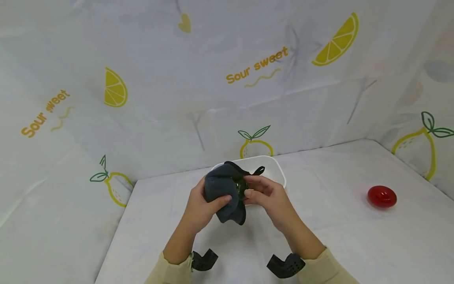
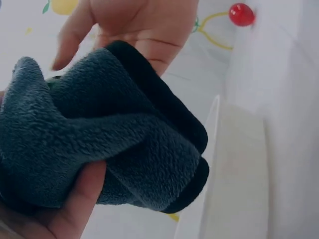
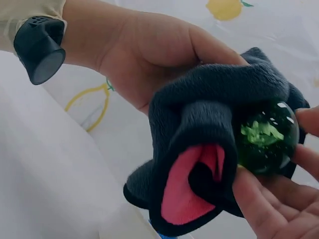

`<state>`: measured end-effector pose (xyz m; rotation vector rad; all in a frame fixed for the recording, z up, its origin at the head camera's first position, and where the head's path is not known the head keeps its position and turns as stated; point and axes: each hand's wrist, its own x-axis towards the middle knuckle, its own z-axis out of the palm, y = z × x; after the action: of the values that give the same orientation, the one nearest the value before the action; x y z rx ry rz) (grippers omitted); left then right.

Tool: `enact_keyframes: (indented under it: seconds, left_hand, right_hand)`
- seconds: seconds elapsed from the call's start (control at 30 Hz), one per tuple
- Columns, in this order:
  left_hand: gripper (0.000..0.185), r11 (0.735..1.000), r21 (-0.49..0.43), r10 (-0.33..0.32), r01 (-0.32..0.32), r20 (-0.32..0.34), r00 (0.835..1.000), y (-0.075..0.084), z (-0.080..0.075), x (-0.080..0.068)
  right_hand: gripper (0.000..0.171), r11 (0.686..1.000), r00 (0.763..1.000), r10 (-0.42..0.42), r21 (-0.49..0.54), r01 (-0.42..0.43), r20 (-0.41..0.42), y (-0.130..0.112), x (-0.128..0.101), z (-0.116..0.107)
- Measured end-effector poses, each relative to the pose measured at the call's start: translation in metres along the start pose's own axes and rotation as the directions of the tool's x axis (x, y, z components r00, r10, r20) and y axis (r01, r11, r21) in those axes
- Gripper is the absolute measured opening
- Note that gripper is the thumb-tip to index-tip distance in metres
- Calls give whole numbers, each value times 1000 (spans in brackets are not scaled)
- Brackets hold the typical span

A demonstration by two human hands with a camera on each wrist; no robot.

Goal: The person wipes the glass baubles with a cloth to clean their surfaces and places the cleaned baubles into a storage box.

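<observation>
A dark grey-blue plush cloth with black edging and a black hanging loop is bunched up in my left hand, thumb pressed on its front. Its folds lie against a clear glass ball with a green pattern inside. My right hand pinches the ball's exposed side between thumb and fingers. In the right wrist view a pink inner face of the cloth shows in a fold. Part of the ball is covered by the cloth; in the left wrist view it is nearly all hidden.
Just behind the hands stands a white tray, partly covered by them and the cloth. A glossy red egg-shaped object lies on the white table at the right. A lemon-print sheet hangs behind the table.
</observation>
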<state>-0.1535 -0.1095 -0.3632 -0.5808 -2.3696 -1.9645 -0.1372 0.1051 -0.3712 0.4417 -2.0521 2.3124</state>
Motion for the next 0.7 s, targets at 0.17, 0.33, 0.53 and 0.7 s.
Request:
enact_keyframes:
  seconds: [0.17, 0.33, 0.53, 0.7]
  left_hand:
    - [59, 996, -85, -21, 20, -13, 1000, -1, -5, 0]
    - [62, 994, -108, -1, 5, 40, 999, 0, -3, -2]
    - [60, 999, -31, 28, -28, 29, 999, 2, 4, -4]
    - [63, 997, 73, 35, -35, 2, 999, 4, 7, -5]
  right_hand:
    - [51, 999, 996, -32, 15, 31, 79, 1, 0, -5]
    - [52, 1000, 999, 6, -3, -6, 39, 1, 0, -4]
    - [43, 995, 998, 52, -81, -56, -41, 3, 1, 3]
    - [37, 985, 996, 40, -165, -52, -74, 5, 1, 8]
